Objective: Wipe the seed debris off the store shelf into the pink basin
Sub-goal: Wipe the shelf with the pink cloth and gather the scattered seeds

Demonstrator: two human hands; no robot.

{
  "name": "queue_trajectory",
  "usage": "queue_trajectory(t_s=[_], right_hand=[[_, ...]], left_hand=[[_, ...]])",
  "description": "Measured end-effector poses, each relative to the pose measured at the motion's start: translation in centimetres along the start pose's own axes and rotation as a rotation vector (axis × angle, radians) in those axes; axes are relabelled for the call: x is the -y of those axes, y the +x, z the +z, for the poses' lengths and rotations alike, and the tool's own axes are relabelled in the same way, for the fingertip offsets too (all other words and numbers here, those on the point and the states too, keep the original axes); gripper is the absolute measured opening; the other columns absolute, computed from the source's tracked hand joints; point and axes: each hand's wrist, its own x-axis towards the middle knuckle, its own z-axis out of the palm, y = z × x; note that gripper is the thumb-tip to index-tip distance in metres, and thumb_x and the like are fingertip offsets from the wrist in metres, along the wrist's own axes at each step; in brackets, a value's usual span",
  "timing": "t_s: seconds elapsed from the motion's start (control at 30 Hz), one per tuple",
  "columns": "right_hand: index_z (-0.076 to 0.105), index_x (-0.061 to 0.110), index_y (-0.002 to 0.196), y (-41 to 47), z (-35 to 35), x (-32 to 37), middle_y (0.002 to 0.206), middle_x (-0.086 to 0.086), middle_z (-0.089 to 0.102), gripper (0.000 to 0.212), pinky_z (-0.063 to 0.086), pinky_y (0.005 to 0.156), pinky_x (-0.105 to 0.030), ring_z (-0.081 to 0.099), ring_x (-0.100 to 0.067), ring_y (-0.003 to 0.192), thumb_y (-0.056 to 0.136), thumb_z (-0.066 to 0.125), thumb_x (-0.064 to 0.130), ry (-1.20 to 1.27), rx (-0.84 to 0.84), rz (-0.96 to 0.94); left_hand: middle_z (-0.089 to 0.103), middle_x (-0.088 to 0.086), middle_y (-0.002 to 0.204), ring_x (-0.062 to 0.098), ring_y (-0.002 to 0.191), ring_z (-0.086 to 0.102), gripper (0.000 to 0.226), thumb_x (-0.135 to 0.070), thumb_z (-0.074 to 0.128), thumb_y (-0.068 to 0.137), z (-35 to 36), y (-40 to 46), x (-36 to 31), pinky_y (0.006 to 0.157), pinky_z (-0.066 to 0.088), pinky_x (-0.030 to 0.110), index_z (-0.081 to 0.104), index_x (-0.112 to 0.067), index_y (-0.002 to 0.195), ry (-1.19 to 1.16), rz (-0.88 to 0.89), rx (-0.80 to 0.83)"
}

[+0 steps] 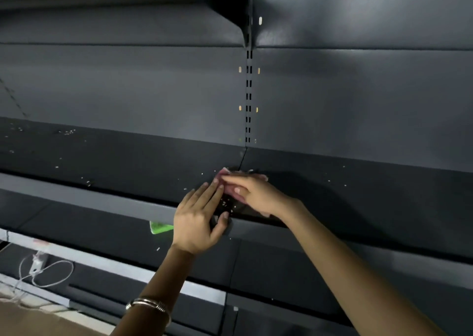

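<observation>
Pale seed debris [225, 205] lies in a small cluster on the dark grey shelf [128, 161], near its front edge and between my two hands. My right hand [252, 192] holds a pink cloth [225, 171] flat on the shelf, thumb tucked against it, just right of the cluster. My left hand [198, 220] rests at the shelf's front edge with straight fingers on the surface and the thumb hooked under the lip. More seeds lie scattered far left [67, 132] and to the right [336, 180]. No pink basin is in view.
A grey back panel with a slotted upright [248, 92] rises behind the shelf. Below are lower shelves with a green object [159, 227] and a white cable with a charger [41, 266]. A few seeds lie on the lower shelf [158, 249].
</observation>
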Motion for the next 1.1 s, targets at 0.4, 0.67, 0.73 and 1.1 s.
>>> queue_trajectory(t_s=[0.4, 0.67, 0.73, 1.1], right_hand=[[0.050, 0.048, 0.118, -12.8, -7.7, -7.6, 0.137, 0.032, 0.031, 0.047, 0.014, 0.112, -0.017, 0.022, 0.004, 0.136, 0.091, 0.053, 0.010, -0.183, -0.058, 0.174], [0.059, 0.031, 0.122, -5.0, -1.4, -2.4, 0.139, 0.023, 0.042, 0.043, 0.020, 0.114, -0.016, 0.030, 0.011, 0.133, 0.090, 0.052, 0.003, -0.062, 0.138, -0.048], [0.060, 0.024, 0.122, -2.1, 0.3, -0.8, 0.135, 0.023, 0.043, 0.039, 0.023, 0.109, -0.009, 0.032, 0.008, 0.131, 0.090, 0.053, 0.003, -0.067, 0.103, -0.111], [0.061, 0.023, 0.120, -0.5, -0.1, 1.3, 0.115, 0.012, 0.063, 0.035, 0.051, 0.077, -0.012, 0.060, 0.013, 0.092, 0.092, 0.050, 0.005, 0.246, -0.168, 0.086]], left_hand=[[0.050, 0.008, 0.140, 0.025, 0.129, 0.049, 0.061, -0.049, 0.031, 0.093, 0.1, 0.1, -0.5, 0.105, 0.039, 0.040, 0.058, -0.009, 0.130, -0.001, -0.021, 0.003], [0.039, 0.008, 0.147, 0.021, 0.137, 0.039, 0.070, -0.053, 0.028, 0.094, -0.3, 0.0, -0.4, 0.111, 0.033, 0.040, 0.041, -0.003, 0.141, -0.104, -0.026, 0.031], [0.034, 0.010, 0.151, 0.021, 0.142, 0.030, 0.072, -0.054, 0.029, 0.093, -0.5, -0.1, -0.3, 0.114, 0.027, 0.039, 0.034, -0.003, 0.144, -0.146, -0.038, 0.027], [0.024, 0.004, 0.157, 0.022, 0.145, 0.021, 0.060, -0.042, 0.042, 0.092, -1.4, -0.3, 0.7, 0.113, 0.025, 0.041, 0.033, -0.016, 0.145, -0.151, 0.091, 0.109]])
